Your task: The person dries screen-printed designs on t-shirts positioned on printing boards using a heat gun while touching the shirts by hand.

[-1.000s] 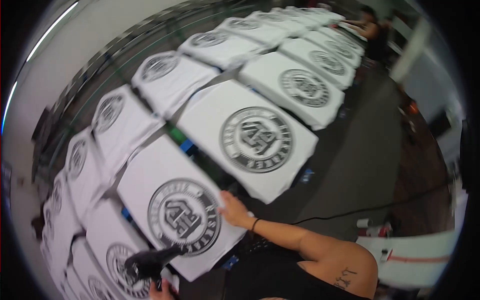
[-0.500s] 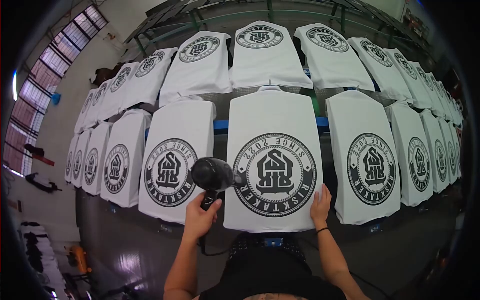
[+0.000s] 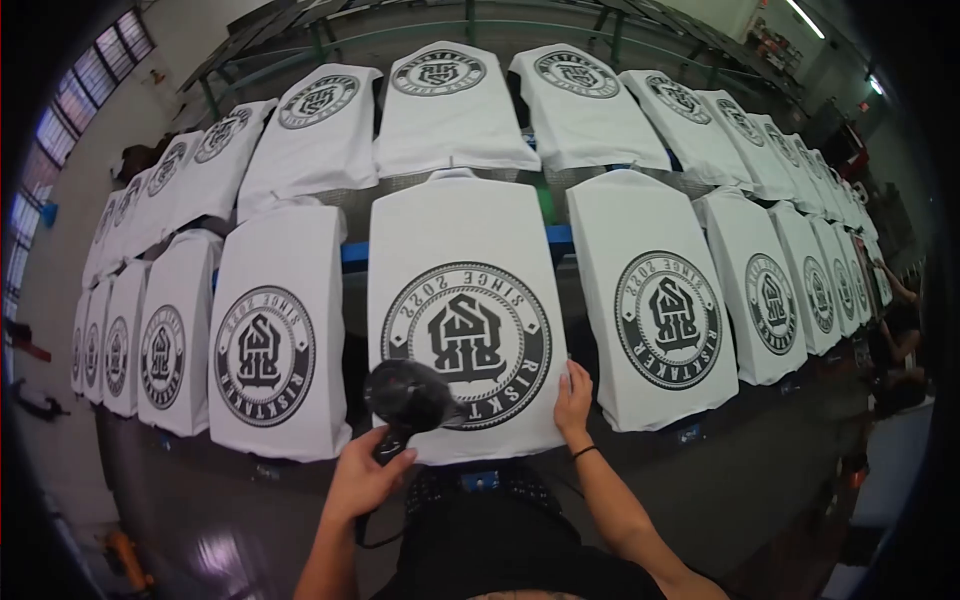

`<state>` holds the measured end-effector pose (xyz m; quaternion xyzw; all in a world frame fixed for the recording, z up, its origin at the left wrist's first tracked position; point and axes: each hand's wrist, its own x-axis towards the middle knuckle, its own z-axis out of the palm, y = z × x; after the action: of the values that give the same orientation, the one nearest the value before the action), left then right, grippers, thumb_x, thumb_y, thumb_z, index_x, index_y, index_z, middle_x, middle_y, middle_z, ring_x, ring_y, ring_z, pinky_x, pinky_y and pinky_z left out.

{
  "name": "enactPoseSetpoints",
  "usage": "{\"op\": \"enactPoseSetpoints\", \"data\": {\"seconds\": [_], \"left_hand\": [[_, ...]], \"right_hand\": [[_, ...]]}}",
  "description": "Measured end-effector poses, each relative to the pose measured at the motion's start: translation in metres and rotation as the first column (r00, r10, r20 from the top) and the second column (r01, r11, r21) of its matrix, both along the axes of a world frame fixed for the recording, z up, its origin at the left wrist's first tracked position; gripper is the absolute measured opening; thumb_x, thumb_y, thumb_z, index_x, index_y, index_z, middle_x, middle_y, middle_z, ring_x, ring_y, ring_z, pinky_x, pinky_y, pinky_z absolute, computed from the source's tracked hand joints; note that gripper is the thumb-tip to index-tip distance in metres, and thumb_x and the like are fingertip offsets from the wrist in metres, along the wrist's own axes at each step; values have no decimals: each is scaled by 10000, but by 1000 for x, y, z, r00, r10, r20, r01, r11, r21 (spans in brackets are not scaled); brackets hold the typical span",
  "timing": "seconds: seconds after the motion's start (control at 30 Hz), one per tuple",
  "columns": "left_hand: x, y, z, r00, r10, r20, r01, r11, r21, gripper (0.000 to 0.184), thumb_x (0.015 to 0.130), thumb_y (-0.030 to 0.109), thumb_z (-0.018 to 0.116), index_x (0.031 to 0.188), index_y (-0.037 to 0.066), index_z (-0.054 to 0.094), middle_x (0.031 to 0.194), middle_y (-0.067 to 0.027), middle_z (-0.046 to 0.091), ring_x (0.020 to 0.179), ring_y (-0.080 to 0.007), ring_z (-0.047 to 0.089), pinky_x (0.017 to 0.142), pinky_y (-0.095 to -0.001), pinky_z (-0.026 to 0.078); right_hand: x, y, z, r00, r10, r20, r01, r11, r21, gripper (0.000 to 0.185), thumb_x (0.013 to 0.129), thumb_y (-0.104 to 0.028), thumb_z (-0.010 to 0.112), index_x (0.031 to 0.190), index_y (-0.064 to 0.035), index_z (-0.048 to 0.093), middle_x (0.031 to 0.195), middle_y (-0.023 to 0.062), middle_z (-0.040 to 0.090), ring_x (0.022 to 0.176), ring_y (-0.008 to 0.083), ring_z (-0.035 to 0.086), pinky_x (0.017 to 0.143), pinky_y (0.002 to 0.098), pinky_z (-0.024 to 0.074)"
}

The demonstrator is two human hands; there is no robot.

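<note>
My left hand (image 3: pixel 371 472) is closed round the handle of a black hair dryer (image 3: pixel 404 395). The dryer's nozzle is over the lower left of the round black print on the white T-shirt (image 3: pixel 460 222) in front of me, hiding part of the lettering. This shirt is stretched over a flat board, its print upside down to me. My right hand (image 3: pixel 573 402) rests along the shirt's lower right edge, fingers stretched out and holding nothing; the thumb is partly hidden. A dark cord hangs beneath my left hand.
More printed white shirts on boards flank mine, such as one at left (image 3: pixel 280 235) and one at right (image 3: pixel 640 215). Behind them runs a second row (image 3: pixel 455 125). A blue rail (image 3: pixel 355 252) shows between the boards. Another person's arm (image 3: pixel 900 285) is at far right.
The view has swung right, so the shirts sit further left. The dryer has moved down along the print's left side, and its nozzle now covers the lower left lettering.
</note>
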<state>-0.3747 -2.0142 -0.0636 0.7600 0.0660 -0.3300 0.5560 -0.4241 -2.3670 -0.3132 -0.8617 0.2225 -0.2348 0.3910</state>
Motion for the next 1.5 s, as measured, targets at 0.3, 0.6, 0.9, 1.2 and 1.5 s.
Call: {"op": "enactPoseSetpoints", "data": {"seconds": [0.3, 0.6, 0.9, 1.2, 1.5], "left_hand": [[-13, -88, -12, 996, -48, 74, 52, 997, -57, 534, 917, 239, 770, 1296, -88, 583, 660, -12, 619, 547, -66, 574, 502, -227, 455], [33, -168, -8, 970, -135, 203, 128, 991, 48, 608, 882, 331, 785, 1272, -101, 608, 604, -62, 637, 525, -115, 613, 531, -286, 490], [51, -178, -15, 958, -57, 280, 64, 998, -14, 512, 911, 273, 757, 1265, -73, 624, 659, -53, 646, 540, -88, 598, 503, -248, 473], [-5, -90, -12, 957, 121, 264, -143, 988, 63, 454, 915, 207, 764, 1238, -74, 616, 699, -17, 627, 552, -74, 571, 502, -245, 471], [34, -35, -7, 934, 232, 271, -252, 967, 43, 240, 937, 178, 729, 1030, -18, 624, 633, -1, 570, 517, -85, 551, 480, -251, 446]], "right_hand": [[-35, -4, 10, 998, 65, 2, -65, 996, 69, 336, 998, -149, 580, 1294, 4, 627, 1321, 160, 598, 1220, 346, 536, 1073, 427, 411], [-54, -31, 46, 975, 220, 39, -214, 969, -124, 350, 914, -99, 648, 1258, -33, 648, 1309, 102, 609, 1260, 349, 495, 1087, 461, 374], [-46, -31, 48, 963, 264, 51, -259, 961, -96, 380, 895, -111, 660, 1270, -52, 645, 1343, 99, 585, 1301, 363, 456, 1096, 470, 358], [-11, -9, 39, 942, 332, -45, -333, 916, -224, 429, 919, -158, 642, 1331, -47, 600, 1467, 121, 497, 1386, 390, 368, 1146, 520, 281], [8, 12, 22, 970, 221, -106, -238, 951, -199, 555, 936, -193, 638, 1441, -15, 491, 1544, 189, 397, 1410, 436, 328, 1160, 529, 286]]}}
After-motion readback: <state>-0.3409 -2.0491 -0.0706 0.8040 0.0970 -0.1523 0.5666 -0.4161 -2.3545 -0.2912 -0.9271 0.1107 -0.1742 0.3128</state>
